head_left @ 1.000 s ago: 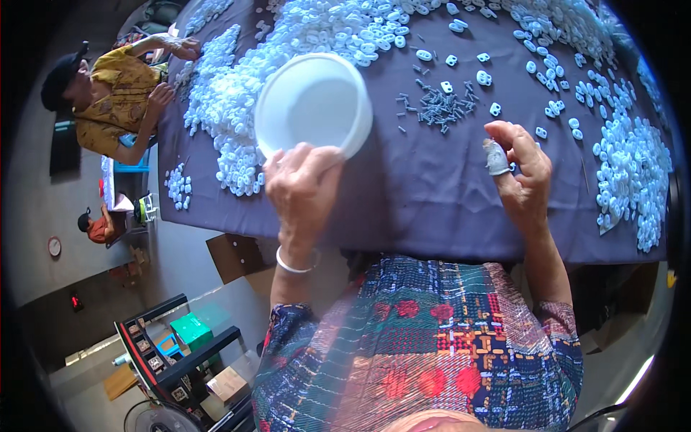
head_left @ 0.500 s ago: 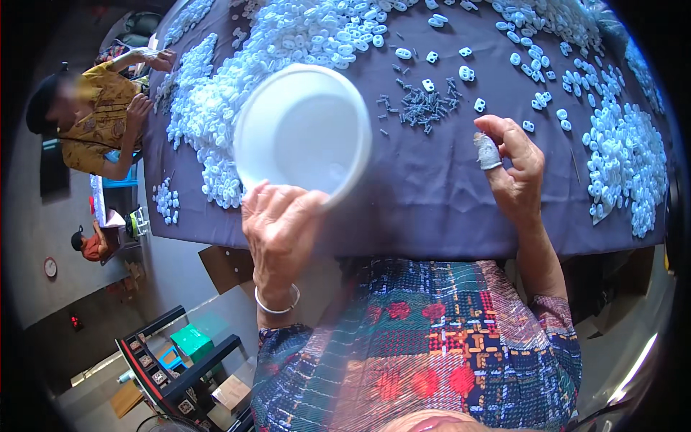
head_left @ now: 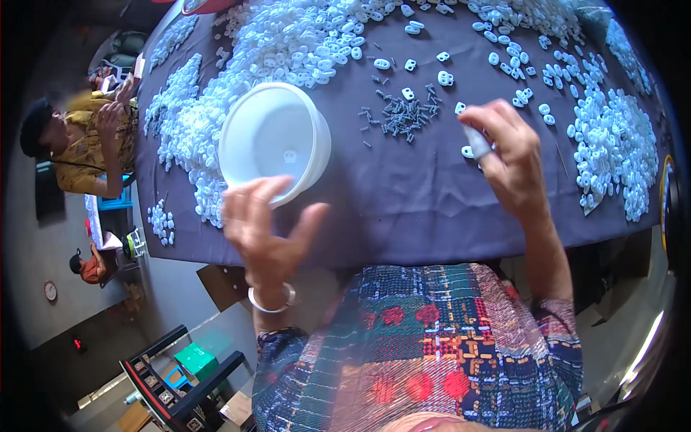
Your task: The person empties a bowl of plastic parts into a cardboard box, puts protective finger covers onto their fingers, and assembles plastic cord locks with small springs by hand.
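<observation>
A white plastic bowl (head_left: pixel 314 147) stands on the cloth at left of centre with a single small white piece (head_left: pixel 290 156) inside. My left hand (head_left: pixel 263 227) is at the bowl's near rim, thumb and fingers spread, slightly blurred; whether the fingertips touch the rim I cannot tell. On the right, my right hand (head_left: pixel 515 155) hovers over the cloth with index finger and thumb brought together. A grey covering wraps that thumb. What the pinch holds, if anything, is hidden. Close to the thumb shows a white two-holed piece (head_left: pixel 468 152). Small dark screws (head_left: pixel 407 115) lie heaped between the hands.
Large heaps of white pieces (head_left: pixel 194 119) cover the table's left and far side, with another heap (head_left: pixel 612 151) at right. A thin needle-like rod (head_left: pixel 561 158) lies beside that heap. A person in a yellow patterned shirt (head_left: pixel 86 144) sits at the left edge.
The bowl, tilted in my left hand before, now stands on the cloth, and the left fingers have opened from its rim. My right hand's thumb and index finger have closed together.
</observation>
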`<action>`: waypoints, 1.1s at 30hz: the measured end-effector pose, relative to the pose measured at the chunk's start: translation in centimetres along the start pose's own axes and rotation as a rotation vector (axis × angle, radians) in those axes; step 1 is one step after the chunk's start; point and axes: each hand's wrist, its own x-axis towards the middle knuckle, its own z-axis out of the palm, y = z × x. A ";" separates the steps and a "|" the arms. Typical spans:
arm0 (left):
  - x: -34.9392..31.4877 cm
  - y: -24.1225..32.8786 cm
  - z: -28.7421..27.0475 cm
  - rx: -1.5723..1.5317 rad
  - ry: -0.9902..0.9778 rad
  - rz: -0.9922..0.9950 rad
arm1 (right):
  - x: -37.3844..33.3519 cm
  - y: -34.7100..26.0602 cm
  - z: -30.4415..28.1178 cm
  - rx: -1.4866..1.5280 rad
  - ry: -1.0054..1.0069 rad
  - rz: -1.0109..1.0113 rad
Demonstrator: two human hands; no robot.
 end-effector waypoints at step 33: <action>0.3 5.0 8.8 -1.999 -0.571 -0.920 | 0.1 -2.7 1.3 0.165 -0.047 -0.639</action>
